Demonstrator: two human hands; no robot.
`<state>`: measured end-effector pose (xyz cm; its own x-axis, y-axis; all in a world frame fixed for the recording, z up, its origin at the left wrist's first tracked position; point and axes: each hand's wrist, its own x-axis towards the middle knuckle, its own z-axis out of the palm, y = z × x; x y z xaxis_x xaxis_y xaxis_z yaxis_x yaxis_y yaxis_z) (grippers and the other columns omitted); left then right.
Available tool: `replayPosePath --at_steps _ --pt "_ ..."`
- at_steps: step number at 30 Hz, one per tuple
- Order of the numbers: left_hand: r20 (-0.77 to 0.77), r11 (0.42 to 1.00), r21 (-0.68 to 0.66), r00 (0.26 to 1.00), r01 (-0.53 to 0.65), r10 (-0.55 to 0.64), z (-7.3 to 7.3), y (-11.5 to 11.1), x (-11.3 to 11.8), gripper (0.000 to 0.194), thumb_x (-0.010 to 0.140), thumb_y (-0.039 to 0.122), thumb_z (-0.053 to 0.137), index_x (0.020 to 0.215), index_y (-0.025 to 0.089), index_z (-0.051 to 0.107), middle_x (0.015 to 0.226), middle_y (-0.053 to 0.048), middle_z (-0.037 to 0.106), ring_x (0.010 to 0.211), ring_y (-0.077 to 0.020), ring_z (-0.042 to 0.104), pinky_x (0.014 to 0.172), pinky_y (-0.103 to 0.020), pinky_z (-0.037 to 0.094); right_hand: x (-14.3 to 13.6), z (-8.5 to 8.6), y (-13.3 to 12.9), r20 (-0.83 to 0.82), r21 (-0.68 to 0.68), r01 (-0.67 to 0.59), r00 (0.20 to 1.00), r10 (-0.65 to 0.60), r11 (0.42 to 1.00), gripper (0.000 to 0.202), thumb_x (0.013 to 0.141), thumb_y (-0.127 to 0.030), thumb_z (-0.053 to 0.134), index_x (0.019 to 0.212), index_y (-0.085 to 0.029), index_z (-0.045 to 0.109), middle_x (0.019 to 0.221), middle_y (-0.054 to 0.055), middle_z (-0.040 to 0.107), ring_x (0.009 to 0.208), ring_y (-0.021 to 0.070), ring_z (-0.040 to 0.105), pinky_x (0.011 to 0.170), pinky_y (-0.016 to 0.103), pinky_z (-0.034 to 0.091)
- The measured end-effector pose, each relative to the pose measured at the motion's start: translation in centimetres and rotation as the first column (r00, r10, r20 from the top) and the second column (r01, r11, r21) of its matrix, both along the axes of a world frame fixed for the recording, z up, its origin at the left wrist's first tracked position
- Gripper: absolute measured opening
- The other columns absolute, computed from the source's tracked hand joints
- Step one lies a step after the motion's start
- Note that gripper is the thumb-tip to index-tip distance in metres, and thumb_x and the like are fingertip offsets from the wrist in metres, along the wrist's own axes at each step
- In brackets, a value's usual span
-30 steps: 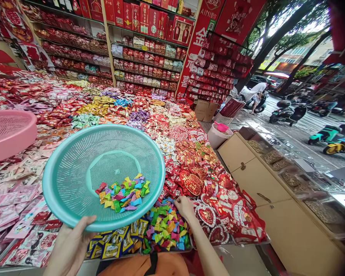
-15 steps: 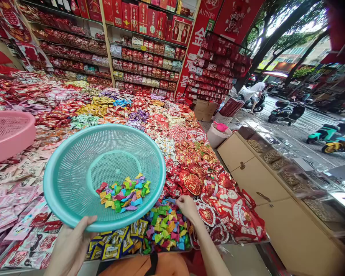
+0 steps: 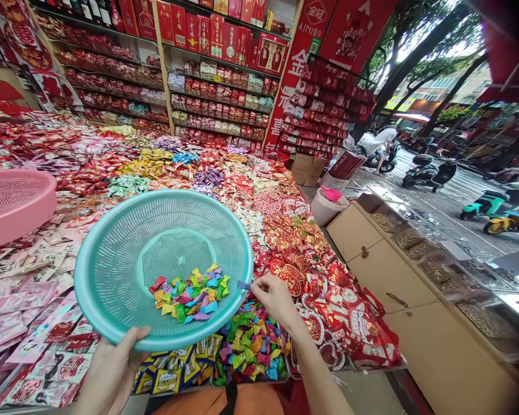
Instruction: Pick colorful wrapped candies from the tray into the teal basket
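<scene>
My left hand (image 3: 116,360) grips the near rim of a teal plastic basket (image 3: 116,271), thumb over the edge. Inside, toward the near right of its mesh floor, lies a small heap of colourful wrapped candies (image 3: 190,294). A blue-purple wrapped candy (image 3: 244,285) is pinched between the thumb and fingers of my right hand (image 3: 273,297), at the basket's right rim. Below that hand spreads a pile of multicoloured candies (image 3: 255,346). Yellow and navy packets (image 3: 173,372) lie beside it, partly under the basket.
A pink basket (image 3: 17,207) stands at the left on heaps of wrapped sweets. Red heart-shaped packets (image 3: 311,323) cover the right side. A tan cabinet (image 3: 398,288) runs along the right, near a white bucket (image 3: 327,208). Stocked shelves (image 3: 220,86) line the back.
My right hand has risen from the candy pile to the basket's rim, and a blue-purple candy now shows in its fingers. The basket has shifted slightly right.
</scene>
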<state>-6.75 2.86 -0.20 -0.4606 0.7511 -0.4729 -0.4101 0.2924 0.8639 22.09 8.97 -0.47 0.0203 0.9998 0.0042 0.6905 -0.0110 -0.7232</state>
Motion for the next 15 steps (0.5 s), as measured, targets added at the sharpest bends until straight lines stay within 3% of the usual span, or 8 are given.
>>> replayPosePath --at_steps 5,8,11,15 --pt "0.016 1.000 0.003 1.000 -0.002 0.002 -0.1 -0.1 0.1 0.034 0.045 0.002 0.069 0.074 0.018 0.065 0.081 0.002 0.065 0.064 -0.0127 0.056 0.047 -0.021 0.049 -3.6 -0.3 0.4 0.068 -0.009 -0.101 0.993 0.101 0.995 0.022 0.085 -0.028 0.060 0.066 -0.020 0.067 0.070 -0.001 0.065 0.077 0.0146 0.057 0.073 0.025 0.035" --pt "0.016 1.000 0.004 1.000 -0.016 0.016 0.1 -0.1 0.1 0.034 0.044 0.001 0.068 0.073 0.018 0.065 0.079 0.002 0.065 0.063 -0.0127 0.057 0.048 -0.020 0.049 -4.4 -0.3 0.1 0.083 -0.020 -0.137 0.987 0.138 0.990 0.022 0.087 -0.032 0.060 0.071 -0.021 0.071 0.074 -0.001 0.066 0.080 0.0147 0.057 0.075 0.026 0.034" --pt "-0.003 1.000 0.009 1.000 -0.006 0.006 0.5 -0.1 0.2 0.036 0.045 0.001 0.069 0.076 0.019 0.065 0.083 0.001 0.066 0.066 -0.0131 0.057 0.048 -0.020 0.049 -3.4 0.0 -0.4 0.025 0.012 -0.119 0.993 0.119 0.993 0.030 0.091 -0.041 0.055 0.076 -0.022 0.073 0.076 0.000 0.067 0.081 0.0157 0.057 0.075 0.026 0.035" --pt "-0.013 0.999 0.034 0.999 0.031 -0.030 0.7 -0.1 0.1 0.034 0.050 0.007 0.074 0.080 0.020 0.065 0.088 -0.001 0.066 0.072 -0.0158 0.059 0.052 -0.023 0.051 0.4 -0.6 -1.2 -0.044 0.050 -0.002 0.999 0.004 0.999 0.035 0.090 -0.047 0.052 0.075 -0.022 0.072 0.077 0.003 0.066 0.077 0.0177 0.057 0.072 0.027 0.039"
